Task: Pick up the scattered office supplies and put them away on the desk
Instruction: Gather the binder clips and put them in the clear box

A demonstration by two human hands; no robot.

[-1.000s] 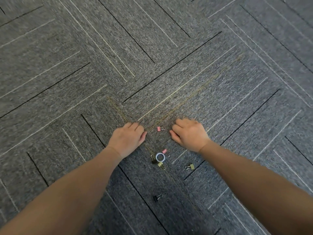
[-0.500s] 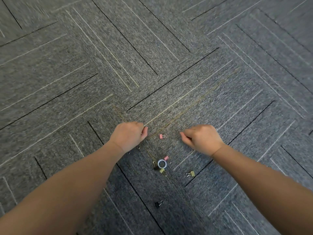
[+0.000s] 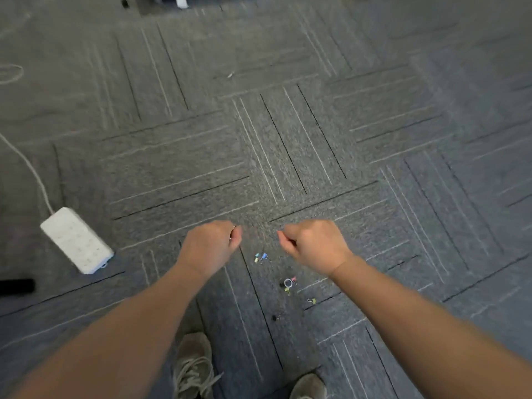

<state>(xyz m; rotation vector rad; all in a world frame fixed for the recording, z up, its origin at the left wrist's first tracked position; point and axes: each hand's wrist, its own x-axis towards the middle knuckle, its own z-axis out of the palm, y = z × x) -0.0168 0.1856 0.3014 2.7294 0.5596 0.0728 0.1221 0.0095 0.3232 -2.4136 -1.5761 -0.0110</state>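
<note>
Both my hands hover above the grey carpet with their fingers curled. My left hand (image 3: 211, 246) grips small binder clips; a bit of metal wire shows at its fingertips. My right hand (image 3: 313, 246) pinches something small and dark, mostly hidden by the fingers. On the floor below lie a blue and a yellow binder clip (image 3: 260, 257). Nearer my feet, a white ring (image 3: 288, 282) lies with pink, yellow and black clips around it. A separate yellow clip (image 3: 312, 300) and a black clip (image 3: 275, 317) lie nearer still.
A white power strip (image 3: 76, 240) with its cable (image 3: 28, 165) lies on the carpet to the left. A black object (image 3: 15, 286) pokes in at the left edge. My two shoes (image 3: 195, 367) stand at the bottom of the view.
Both hands have lifted off the carpet with fingers curled, and the view has risen and widened. The pink clip that lay between the hands is gone; a blue and a yellow clip now show.
</note>
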